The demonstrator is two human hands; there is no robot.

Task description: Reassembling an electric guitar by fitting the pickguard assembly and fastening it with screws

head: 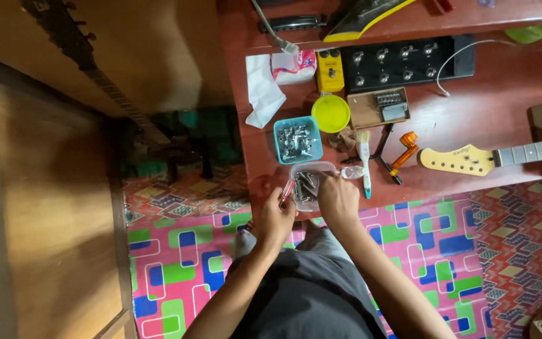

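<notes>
Red-brown table (472,119) spanning upper right, surface glossy under soft, even light. Floor mat (183,257) below, patterned in pink, green and blue blocks. Wooden panel (39,207) at far left, warm brown, grain visible. Patterned rug (522,232) at right edge, small red-toned motifs.

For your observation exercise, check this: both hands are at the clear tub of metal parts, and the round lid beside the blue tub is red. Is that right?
Not quite. The head view shows the round lid is yellow, not red. It does lie beside the blue tub, and the left hand and right hand are at the clear tub of metal parts.
</notes>
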